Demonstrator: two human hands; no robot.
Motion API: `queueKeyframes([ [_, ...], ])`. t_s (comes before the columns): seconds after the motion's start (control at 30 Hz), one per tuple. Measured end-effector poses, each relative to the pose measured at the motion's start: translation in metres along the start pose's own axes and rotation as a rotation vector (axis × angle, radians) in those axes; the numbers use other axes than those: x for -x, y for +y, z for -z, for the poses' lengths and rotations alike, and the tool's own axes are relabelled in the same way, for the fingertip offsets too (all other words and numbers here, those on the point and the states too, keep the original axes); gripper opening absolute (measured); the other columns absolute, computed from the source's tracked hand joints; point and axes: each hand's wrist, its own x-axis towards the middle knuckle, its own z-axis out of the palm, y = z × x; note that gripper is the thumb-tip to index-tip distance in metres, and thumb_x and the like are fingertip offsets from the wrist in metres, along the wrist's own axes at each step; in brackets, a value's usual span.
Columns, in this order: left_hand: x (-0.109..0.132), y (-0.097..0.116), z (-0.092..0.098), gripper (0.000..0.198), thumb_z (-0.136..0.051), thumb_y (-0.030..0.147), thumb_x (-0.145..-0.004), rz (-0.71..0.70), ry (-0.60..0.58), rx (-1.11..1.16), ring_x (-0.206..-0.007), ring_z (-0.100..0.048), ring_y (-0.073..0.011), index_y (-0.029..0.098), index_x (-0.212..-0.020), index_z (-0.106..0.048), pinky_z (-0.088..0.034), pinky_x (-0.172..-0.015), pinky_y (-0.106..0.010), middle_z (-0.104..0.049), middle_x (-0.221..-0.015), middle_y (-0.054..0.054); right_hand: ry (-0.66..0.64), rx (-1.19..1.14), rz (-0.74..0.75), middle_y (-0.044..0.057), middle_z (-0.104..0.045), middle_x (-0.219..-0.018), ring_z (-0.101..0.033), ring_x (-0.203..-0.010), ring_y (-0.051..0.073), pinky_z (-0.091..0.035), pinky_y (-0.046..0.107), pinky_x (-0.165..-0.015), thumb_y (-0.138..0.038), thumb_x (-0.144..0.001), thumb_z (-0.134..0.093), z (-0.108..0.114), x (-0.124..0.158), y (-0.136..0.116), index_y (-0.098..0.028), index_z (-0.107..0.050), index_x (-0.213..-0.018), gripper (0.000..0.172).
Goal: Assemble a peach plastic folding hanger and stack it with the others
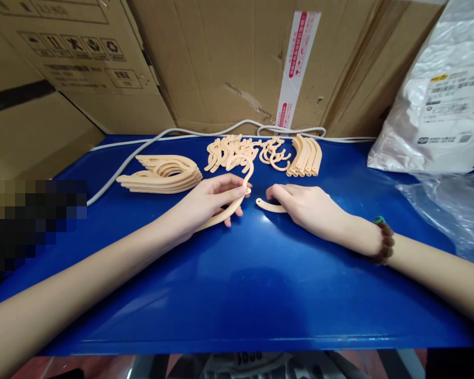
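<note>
My left hand [225,197] is closed on a beige plastic hanger arm [224,215], pinching its holed end between thumb and fingers. A curved hanger hook [249,171] stands up from that end and meets the arm at my fingertips; whether they are joined I cannot tell. To the right, my right hand [306,205] is closed over a second curved hanger arm [270,207] just above or on the blue table. Its holed tip points left, towards my left hand, with a gap between. The rest of this piece is hidden under my palm.
Behind my hands lie a stack of beige looped hanger parts [161,181], loose hooks [227,150], smaller curved pieces [274,152] and a row of curved arms [306,155]. A white cable [120,176], cardboard boxes [229,63] and a white plastic parcel bag [430,121] border the blue table [245,295].
</note>
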Motion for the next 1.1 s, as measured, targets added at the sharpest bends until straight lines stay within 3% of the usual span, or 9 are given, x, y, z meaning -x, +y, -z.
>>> queueKeyframes([
  [0.13,0.0,0.0,0.001,0.031,-0.064,0.04,-0.085,0.005,-0.033,-0.026,-0.059,-0.06,-0.0111,0.014,-0.103,-0.062,-0.048,-0.049,-0.018,-0.064,-0.069,0.0,0.007,-0.032,-0.111,0.004,-0.07,-0.084,-0.06,-0.063,0.015,-0.026,0.025,-0.05,-0.044,-0.102,-0.033,0.002,0.0,-0.002,-0.019,-0.055,-0.103,0.033],
  [0.23,0.0,0.0,0.0,0.029,-0.061,0.04,-0.088,0.0,-0.024,-0.052,-0.055,-0.058,-0.0089,0.014,-0.101,-0.064,-0.046,-0.047,-0.016,-0.064,-0.066,0.0,0.006,-0.082,-0.092,0.004,-0.07,-0.08,-0.06,-0.063,0.015,-0.027,0.025,-0.051,-0.055,-0.099,-0.031,0.001,0.0,-0.001,-0.018,-0.055,-0.1,0.044],
  [0.43,0.0,0.001,0.0,0.03,-0.058,0.039,-0.092,0.015,-0.006,-0.054,-0.043,-0.051,-0.0053,0.013,-0.103,-0.068,-0.041,-0.042,-0.013,-0.062,-0.059,0.001,0.068,-0.025,0.047,0.006,-0.065,-0.082,-0.056,-0.071,0.015,-0.034,0.026,-0.062,-0.039,-0.102,-0.032,0.002,-0.002,0.003,-0.016,-0.058,-0.091,0.037],
  [0.63,0.0,0.0,0.0,0.03,-0.063,0.039,-0.089,0.042,-0.028,-0.045,-0.044,-0.053,-0.006,0.014,-0.103,-0.071,-0.041,-0.042,-0.013,-0.068,-0.063,-0.001,0.103,0.044,0.107,0.006,-0.063,-0.086,-0.052,-0.074,0.017,-0.034,0.029,-0.071,-0.041,-0.102,-0.032,0.003,-0.004,0.007,-0.018,-0.064,-0.107,0.04],
  [0.8,-0.001,0.0,0.0,0.031,-0.065,0.039,-0.087,0.062,-0.043,-0.041,-0.047,-0.055,-0.0082,0.016,-0.105,-0.073,-0.044,-0.043,-0.015,-0.069,-0.063,-0.002,0.11,0.021,0.103,0.005,-0.062,-0.086,-0.051,-0.075,0.017,-0.032,0.031,-0.075,-0.041,-0.102,-0.033,0.001,-0.005,0.008,-0.017,-0.064,-0.105,0.04],
  [0.93,-0.002,0.0,0.001,0.033,-0.069,0.041,-0.082,0.096,-0.045,-0.032,-0.059,-0.061,-0.0111,0.018,-0.106,-0.073,-0.048,-0.048,-0.017,-0.073,-0.075,-0.005,0.111,-0.025,0.087,0.006,-0.063,-0.087,-0.052,-0.076,0.018,-0.031,0.032,-0.076,-0.04,-0.102,-0.033,0.001,-0.006,0.008,-0.017,-0.064,-0.101,0.038],
  [1.1,-0.003,-0.002,0.002,0.025,-0.072,0.038,-0.079,0.063,-0.036,-0.028,-0.065,-0.061,-0.0089,0.018,-0.093,-0.076,-0.051,-0.056,-0.017,-0.074,-0.089,-0.005,0.115,-0.081,0.094,0.005,-0.064,-0.089,-0.053,-0.078,0.017,-0.03,0.031,-0.077,-0.04,-0.102,-0.033,0.001,-0.006,0.006,-0.017,-0.063,-0.102,0.038],
])
